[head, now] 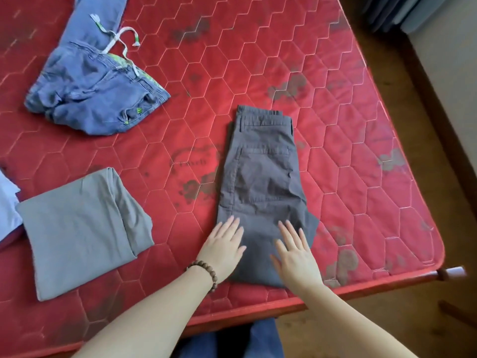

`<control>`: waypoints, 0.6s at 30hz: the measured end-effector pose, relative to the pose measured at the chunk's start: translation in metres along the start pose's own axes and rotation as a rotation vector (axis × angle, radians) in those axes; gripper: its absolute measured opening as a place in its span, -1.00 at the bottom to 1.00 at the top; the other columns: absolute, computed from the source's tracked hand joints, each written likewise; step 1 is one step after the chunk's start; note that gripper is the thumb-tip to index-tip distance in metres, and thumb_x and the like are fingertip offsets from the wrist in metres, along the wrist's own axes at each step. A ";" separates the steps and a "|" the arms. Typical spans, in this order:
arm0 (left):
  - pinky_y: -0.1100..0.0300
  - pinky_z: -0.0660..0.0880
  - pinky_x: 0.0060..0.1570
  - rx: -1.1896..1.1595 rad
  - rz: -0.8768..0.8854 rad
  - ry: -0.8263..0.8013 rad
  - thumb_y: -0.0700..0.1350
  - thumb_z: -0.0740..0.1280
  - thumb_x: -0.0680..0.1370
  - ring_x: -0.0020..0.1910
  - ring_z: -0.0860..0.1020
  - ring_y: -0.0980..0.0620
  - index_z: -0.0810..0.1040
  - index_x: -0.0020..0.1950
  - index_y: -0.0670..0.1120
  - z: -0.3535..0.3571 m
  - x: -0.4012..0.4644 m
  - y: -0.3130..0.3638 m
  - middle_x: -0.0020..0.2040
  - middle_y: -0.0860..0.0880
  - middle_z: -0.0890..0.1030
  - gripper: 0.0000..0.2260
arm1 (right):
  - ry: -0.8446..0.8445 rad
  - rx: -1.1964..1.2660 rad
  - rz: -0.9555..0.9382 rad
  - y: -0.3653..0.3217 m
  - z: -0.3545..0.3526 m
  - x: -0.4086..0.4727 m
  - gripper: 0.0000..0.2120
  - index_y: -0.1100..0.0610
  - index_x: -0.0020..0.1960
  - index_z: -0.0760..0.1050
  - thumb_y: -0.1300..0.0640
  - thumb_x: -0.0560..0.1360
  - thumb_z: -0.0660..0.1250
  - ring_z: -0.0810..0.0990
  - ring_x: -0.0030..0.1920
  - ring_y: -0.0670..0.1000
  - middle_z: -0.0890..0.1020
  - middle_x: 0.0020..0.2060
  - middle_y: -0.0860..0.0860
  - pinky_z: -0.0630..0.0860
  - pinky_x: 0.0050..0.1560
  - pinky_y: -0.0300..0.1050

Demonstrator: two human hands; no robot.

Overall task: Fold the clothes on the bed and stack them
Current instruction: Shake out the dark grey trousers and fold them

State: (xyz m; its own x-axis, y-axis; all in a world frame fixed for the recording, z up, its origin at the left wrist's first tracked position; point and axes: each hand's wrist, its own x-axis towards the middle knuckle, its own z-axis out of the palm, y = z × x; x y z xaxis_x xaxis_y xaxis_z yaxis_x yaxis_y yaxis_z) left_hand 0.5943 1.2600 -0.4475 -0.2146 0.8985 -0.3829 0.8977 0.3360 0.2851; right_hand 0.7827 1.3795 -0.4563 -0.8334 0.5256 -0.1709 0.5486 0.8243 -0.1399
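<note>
Both hands are down flat on the dark grey trousers (260, 192) — left hand (224, 248), the one with the beaded bracelet (204, 271), and right hand (296, 257), fingers straight and spread, gripping nothing. They press on the near end of the garment, by the look of it to smooth the cloth and set the crease at the fold nearest the person. The trousers lie lengthwise near the front right corner of the red quilted mattress (361, 125), waistband at the far end and back pocket facing up, so the long narrow shape seems ready for another fold toward the waist.

Off to the left sits a light grey garment (77, 228), already folded into a neat block — likely the start of the stack, kept within easy reach. Beyond it, the blue drawstring shorts (95, 96) lie crumpled and unfolded, well apart from the rest. A pale blue cloth (6, 202) peeks in at the left edge, too cropped to identify.
</note>
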 end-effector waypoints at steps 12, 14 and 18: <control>-0.16 0.13 0.43 -0.033 -0.051 0.214 0.12 0.16 0.53 0.50 0.19 -0.07 0.33 0.47 0.01 0.056 0.092 0.001 0.50 -0.01 0.29 -0.48 | 0.118 0.122 0.549 0.044 0.072 0.063 -0.44 0.09 0.51 0.21 -0.12 0.58 -0.02 0.10 0.52 0.04 0.24 0.51 0.03 -0.02 0.49 0.16; -0.13 0.22 0.37 -0.091 -0.083 0.326 0.06 0.17 0.52 0.41 0.33 -0.04 0.50 0.32 -0.02 0.047 0.103 0.004 0.36 -0.04 0.48 -0.59 | 0.255 0.162 0.611 0.046 0.065 0.071 -0.48 0.20 0.41 0.37 -0.03 0.56 0.02 0.20 0.47 0.10 0.36 0.44 0.10 0.05 0.46 0.23; -0.15 0.17 0.38 -0.063 -0.124 0.386 0.04 0.09 0.55 0.45 0.31 -0.08 0.45 0.38 -0.05 0.018 0.156 -0.009 0.41 -0.09 0.42 -0.56 | 0.313 0.100 0.316 0.048 0.044 0.123 -0.50 0.17 0.45 0.32 0.04 0.54 0.10 0.14 0.51 0.12 0.31 0.47 0.09 -0.02 0.49 0.22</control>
State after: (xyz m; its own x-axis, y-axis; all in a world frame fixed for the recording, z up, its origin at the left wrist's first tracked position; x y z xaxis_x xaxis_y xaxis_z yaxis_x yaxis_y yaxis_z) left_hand 0.5598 1.3924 -0.5255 -0.4591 0.8861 -0.0638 0.8332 0.4544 0.3152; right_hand 0.7099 1.4745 -0.5274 -0.5959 0.7991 0.0801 0.7703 0.5969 -0.2242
